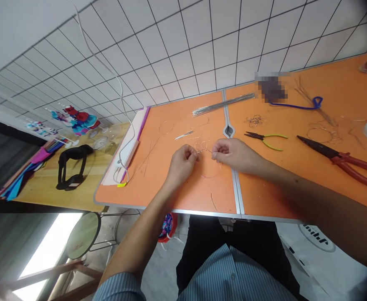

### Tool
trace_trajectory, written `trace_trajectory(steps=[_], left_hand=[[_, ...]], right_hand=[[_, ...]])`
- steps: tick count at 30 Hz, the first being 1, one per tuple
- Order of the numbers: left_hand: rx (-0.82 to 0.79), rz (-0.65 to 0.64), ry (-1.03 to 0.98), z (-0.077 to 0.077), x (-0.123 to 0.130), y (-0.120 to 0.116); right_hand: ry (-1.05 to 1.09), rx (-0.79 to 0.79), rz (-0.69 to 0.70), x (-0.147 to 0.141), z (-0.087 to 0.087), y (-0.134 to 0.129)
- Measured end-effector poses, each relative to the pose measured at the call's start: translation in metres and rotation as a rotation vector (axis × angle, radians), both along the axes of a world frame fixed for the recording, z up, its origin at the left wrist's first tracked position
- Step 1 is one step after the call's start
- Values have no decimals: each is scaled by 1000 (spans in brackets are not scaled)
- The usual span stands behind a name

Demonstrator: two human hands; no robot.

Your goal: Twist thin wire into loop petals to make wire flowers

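Observation:
Between my two hands is a thin, shiny wire (204, 147) bent into small loops, held just above the orange tabletop. My left hand (183, 162) pinches its left side, with thumb and fingers closed. On the other side, my right hand (229, 151) grips the wire's right end between thumb and forefinger. A faint wire ring (211, 175) shows on the table below the hands. Short cut wires (184, 135) lie together just beyond my left hand. The finest parts of the bent wire are too small to make out.
Yellow-handled pliers (264, 139) and larger red-handled pliers (342, 159) lie to the right. A bundle of straight wires (223, 104) lies near the tiled wall, with a tangle of wire pieces (254, 121) to its right. A white power strip (127, 155) stands at left on the orange table (177, 190).

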State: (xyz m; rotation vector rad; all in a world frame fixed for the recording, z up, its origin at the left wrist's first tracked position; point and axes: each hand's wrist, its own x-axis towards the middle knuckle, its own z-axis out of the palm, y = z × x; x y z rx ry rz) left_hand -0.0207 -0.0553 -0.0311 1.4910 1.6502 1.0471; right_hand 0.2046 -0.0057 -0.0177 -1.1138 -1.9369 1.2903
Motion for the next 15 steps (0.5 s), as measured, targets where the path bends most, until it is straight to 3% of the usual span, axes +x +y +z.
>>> trace_trajectory(steps=[7, 15], left_hand=[[-254, -98, -548, 23, 15, 11], [-334, -247, -635, 40, 21, 39]], right_hand=[[152, 25, -42, 10, 18, 2], [64, 127, -107, 18, 25, 4]])
